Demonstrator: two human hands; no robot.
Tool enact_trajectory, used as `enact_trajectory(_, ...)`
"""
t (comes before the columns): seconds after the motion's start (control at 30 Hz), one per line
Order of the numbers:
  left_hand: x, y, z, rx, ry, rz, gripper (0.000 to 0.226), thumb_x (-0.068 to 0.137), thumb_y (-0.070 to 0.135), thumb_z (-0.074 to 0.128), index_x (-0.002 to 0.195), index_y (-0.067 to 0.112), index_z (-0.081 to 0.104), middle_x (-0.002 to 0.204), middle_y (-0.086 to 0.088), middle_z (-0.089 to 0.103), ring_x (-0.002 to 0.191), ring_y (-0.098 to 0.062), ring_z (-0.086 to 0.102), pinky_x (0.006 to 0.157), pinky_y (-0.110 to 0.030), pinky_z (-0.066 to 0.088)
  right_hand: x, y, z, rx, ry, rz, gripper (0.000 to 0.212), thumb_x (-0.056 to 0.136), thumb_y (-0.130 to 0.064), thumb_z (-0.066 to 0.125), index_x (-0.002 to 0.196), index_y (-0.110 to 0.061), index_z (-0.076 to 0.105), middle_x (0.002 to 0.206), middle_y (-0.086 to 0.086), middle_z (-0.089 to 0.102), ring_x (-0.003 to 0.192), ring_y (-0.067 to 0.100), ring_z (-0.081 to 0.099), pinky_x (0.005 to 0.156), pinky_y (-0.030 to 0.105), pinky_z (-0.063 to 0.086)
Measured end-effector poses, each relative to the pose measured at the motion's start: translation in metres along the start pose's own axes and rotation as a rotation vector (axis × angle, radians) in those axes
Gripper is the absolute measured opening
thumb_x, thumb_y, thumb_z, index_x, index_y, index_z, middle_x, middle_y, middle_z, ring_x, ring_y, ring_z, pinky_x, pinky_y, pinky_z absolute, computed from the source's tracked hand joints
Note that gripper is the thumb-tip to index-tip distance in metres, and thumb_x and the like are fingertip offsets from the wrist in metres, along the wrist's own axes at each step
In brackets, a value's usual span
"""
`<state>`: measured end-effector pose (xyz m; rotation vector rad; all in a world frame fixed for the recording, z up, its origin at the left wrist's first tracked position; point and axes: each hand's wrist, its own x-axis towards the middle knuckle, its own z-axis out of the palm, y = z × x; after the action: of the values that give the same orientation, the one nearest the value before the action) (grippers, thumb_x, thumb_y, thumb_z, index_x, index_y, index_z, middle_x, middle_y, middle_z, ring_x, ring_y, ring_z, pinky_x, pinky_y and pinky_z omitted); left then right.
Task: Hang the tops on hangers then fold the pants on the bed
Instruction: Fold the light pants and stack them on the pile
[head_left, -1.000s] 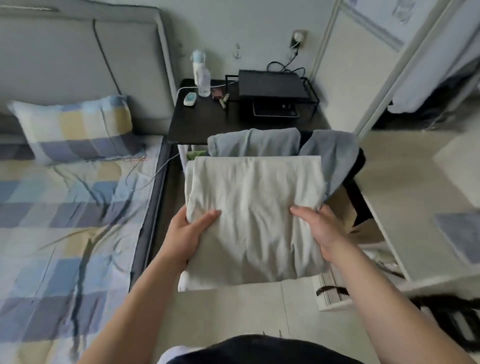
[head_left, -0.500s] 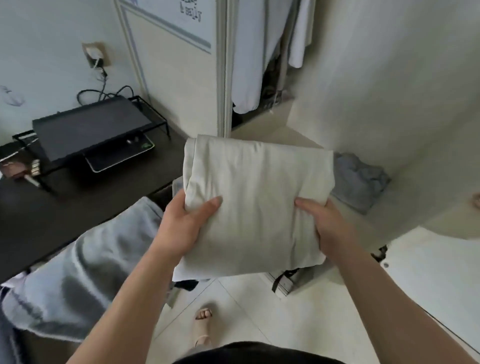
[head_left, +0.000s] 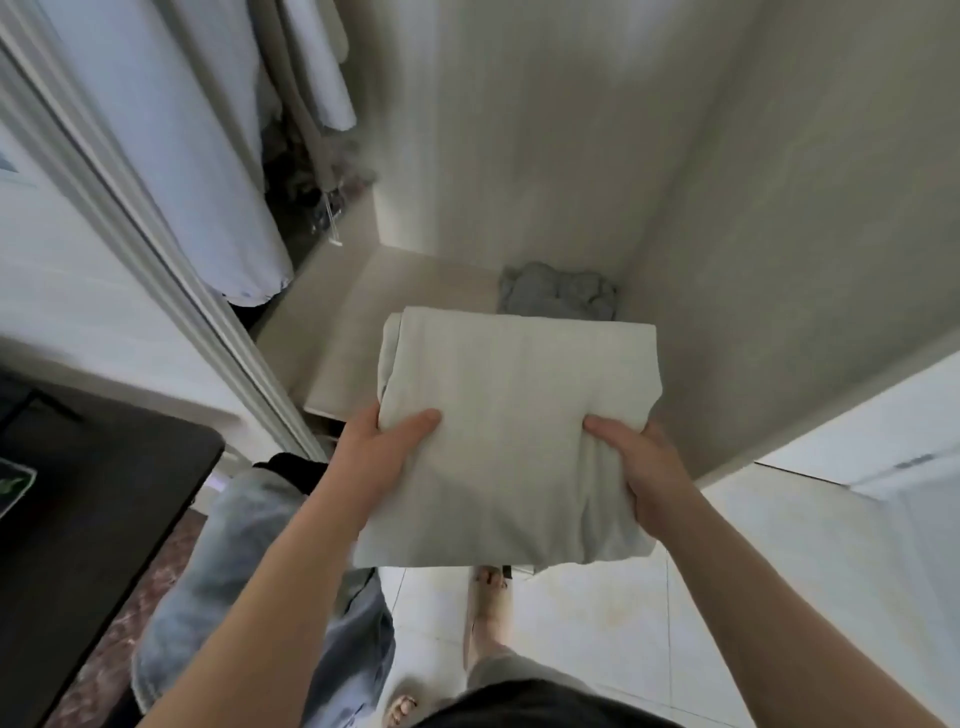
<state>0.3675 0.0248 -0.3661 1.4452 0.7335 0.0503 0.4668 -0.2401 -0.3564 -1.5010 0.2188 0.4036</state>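
Folded pale beige pants (head_left: 511, 415) are held flat in front of me, over the front edge of a wardrobe shelf (head_left: 363, 312). My left hand (head_left: 384, 447) grips their near left edge, thumb on top. My right hand (head_left: 644, 478) grips the near right corner, thumb on top and cloth bunched under it. A folded grey garment (head_left: 558, 293) lies at the back right of the shelf. White tops (head_left: 208, 171) hang in the wardrobe section to the left.
A wardrobe door frame (head_left: 156, 249) runs diagonally on the left. A black desk (head_left: 88, 519) sits at the lower left. Light blue clothes (head_left: 249, 582) are draped on a chair beside me. The wardrobe's side wall (head_left: 779, 234) stands on the right. My feet (head_left: 488, 587) are on white floor tiles.
I have turned right, from the bed and desk to the open wardrobe. The folded pants stayed in both hands and now sit over the shelf.
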Motion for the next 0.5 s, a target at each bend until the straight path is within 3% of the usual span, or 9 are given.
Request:
enact_trajectory(0.07, 0.022, 0.006, 0.006, 0.001, 0.012, -0.032, 0.063, 0.059, 0.055, 0.085, 0.113, 0.028, 0.069, 0.104, 0.006, 0.077, 0.094, -0.022, 0.075, 0.088, -0.045, 0.059, 0.023, -0.002, 0.007, -0.001, -0.010, 0.001, 0.036, 0.081, -0.018, 0.081, 0.114, -0.022, 0.066, 0.100, -0.008, 0.078, 0.089, 0.012, 0.075, 0.069, 0.025, 0.057)
enact_trajectory(0.13, 0.042, 0.014, 0.010, 0.004, 0.047, -0.061, 0.072, 0.053, 0.057, 0.084, 0.116, 0.025, 0.068, 0.108, 0.003, 0.076, 0.098, -0.025, 0.073, 0.092, -0.049, 0.057, 0.049, -0.005, 0.018, -0.007, -0.008, 0.010, 0.040, 0.070, -0.023, 0.082, 0.108, -0.023, 0.067, 0.097, -0.009, 0.078, 0.089, 0.013, 0.075, 0.073, 0.030, 0.056)
enact_trajectory(0.23, 0.075, 0.024, 0.010, 0.011, 0.110, -0.072, 0.063, 0.059, 0.049, 0.083, 0.114, 0.023, 0.070, 0.105, 0.001, 0.077, 0.098, -0.027, 0.073, 0.092, -0.049, 0.058, 0.091, -0.012, 0.042, -0.032, 0.016, 0.047, 0.042, 0.057, -0.032, 0.079, 0.098, -0.024, 0.070, 0.090, -0.012, 0.078, 0.089, 0.016, 0.074, 0.076, 0.032, 0.057)
enact_trajectory(0.37, 0.114, 0.030, 0.008, 0.002, 0.233, -0.074, 0.053, 0.063, 0.046, 0.081, 0.110, 0.024, 0.071, 0.101, 0.002, 0.078, 0.093, -0.025, 0.073, 0.082, -0.044, 0.059, 0.142, -0.018, 0.080, 0.025, 0.040, 0.080, 0.038, 0.053, -0.025, 0.076, 0.090, -0.019, 0.073, 0.088, -0.004, 0.078, 0.088, 0.022, 0.073, 0.082, 0.036, 0.057)
enact_trajectory(0.5, 0.150, 0.025, 0.008, -0.006, 0.321, -0.105, 0.036, 0.074, 0.040, 0.084, 0.105, 0.027, 0.070, 0.100, 0.005, 0.075, 0.091, -0.020, 0.072, 0.071, -0.036, 0.055, 0.174, -0.020, 0.106, 0.084, 0.105, 0.092, 0.046, 0.053, -0.019, 0.073, 0.099, -0.014, 0.073, 0.098, 0.004, 0.077, 0.093, 0.025, 0.072, 0.083, 0.038, 0.057)
